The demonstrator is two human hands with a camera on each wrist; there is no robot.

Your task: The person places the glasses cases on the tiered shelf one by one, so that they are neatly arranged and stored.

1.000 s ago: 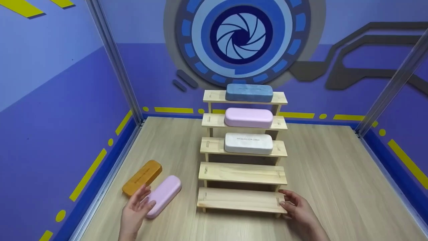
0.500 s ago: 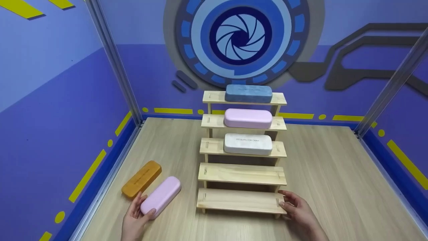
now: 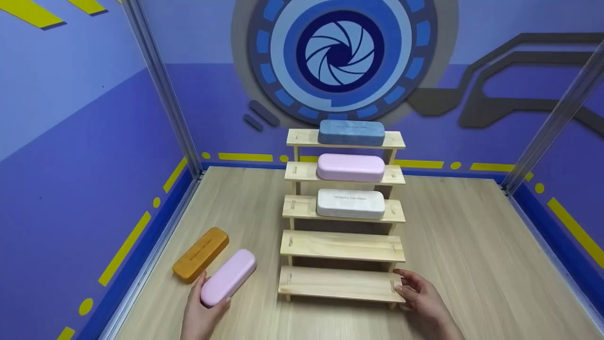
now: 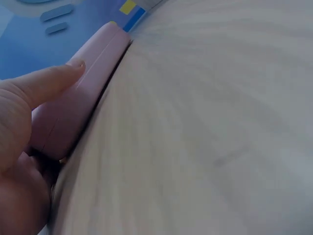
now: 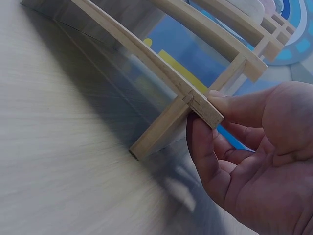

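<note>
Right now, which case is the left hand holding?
The pink case left of the rack, beside the orange case; the other pink case sits on the rack.

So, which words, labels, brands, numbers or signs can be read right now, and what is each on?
None legible.
White case: a line on top, too blurred to quote.
Blue case: faint line, too small to read.
Orange case: dark line, too small to read.
Held pink case, shelved pink case: no lettering seen.
Round wall emblem: no letters seen.
</note>
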